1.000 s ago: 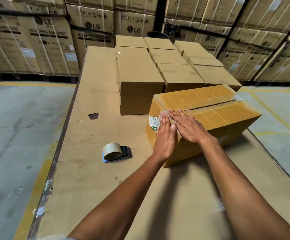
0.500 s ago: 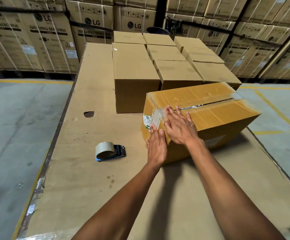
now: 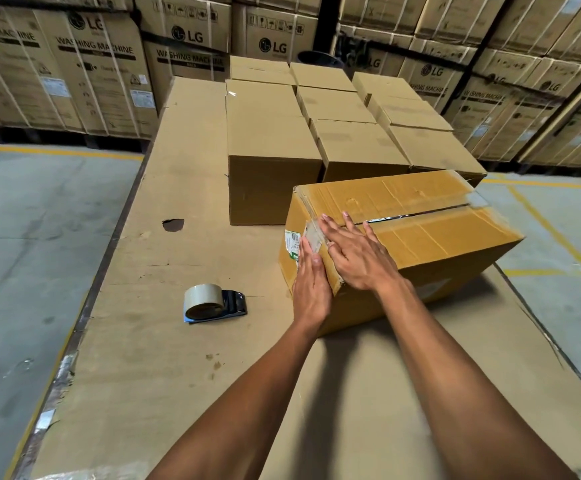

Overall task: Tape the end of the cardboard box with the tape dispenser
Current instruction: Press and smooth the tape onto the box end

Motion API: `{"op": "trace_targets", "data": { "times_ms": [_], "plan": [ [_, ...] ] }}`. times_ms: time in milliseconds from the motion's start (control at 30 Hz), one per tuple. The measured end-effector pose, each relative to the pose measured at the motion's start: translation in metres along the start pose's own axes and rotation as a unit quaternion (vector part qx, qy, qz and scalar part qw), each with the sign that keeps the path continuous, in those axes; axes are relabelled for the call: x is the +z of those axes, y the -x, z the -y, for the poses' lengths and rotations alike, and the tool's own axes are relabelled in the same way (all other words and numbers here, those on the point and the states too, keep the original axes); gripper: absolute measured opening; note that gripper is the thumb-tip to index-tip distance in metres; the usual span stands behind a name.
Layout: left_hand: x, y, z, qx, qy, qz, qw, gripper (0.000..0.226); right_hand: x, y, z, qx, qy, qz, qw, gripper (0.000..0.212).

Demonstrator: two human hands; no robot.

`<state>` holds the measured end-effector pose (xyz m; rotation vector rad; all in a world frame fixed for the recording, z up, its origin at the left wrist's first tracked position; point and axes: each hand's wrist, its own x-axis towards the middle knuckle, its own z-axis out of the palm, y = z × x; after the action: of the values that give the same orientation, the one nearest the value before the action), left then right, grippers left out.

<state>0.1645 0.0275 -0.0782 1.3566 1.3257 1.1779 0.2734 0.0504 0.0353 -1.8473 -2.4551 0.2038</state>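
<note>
I see both hands flat and open on the near end of the cardboard box [image 3: 420, 244]: left hand [image 3: 311, 282] on its end face, right hand [image 3: 358, 254] over the top edge, apparently on clear tape. The tape dispenser [image 3: 213, 303] lies apart on the cardboard-covered table [image 3: 143, 341].

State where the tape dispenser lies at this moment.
In the head view, the tape dispenser lies on the cardboard-covered table, untouched, left of the left hand and of the cardboard box.
</note>
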Motion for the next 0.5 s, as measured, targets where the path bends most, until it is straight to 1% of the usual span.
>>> {"op": "trace_targets", "data": {
  "times_ms": [67, 167, 267, 333, 400, 500],
  "plan": [
    [-0.003, 0.001, 0.014, -0.018, -0.026, 0.015, 0.999, 0.085, 0.001, -0.001, 0.0, 0.025, 0.006, 0.003, 1.0, 0.064],
    [-0.008, 0.0, 0.014, -0.024, -0.044, 0.018, 0.999, 0.08, 0.002, -0.003, 0.0, 0.052, 0.007, 0.004, 0.999, 0.068],
    [-0.01, -0.004, -0.007, 0.026, -0.027, -0.018, 0.999, 0.068, -0.002, -0.001, 0.001, 0.004, 0.015, -0.007, 1.0, 0.064],
    [-0.011, -0.007, -0.02, 0.059, -0.021, -0.019, 0.998, 0.063, -0.005, -0.001, 0.0, -0.023, 0.009, 0.004, 1.0, 0.061],
    [-0.011, -0.008, -0.022, 0.068, -0.018, -0.008, 0.997, 0.061, -0.005, -0.001, 0.0, -0.022, -0.01, 0.016, 1.0, 0.06],
    [-0.011, -0.008, -0.019, 0.068, -0.022, -0.002, 0.997, 0.058, -0.003, 0.0, 0.002, -0.005, -0.012, 0.006, 1.0, 0.066]
  ]
}}
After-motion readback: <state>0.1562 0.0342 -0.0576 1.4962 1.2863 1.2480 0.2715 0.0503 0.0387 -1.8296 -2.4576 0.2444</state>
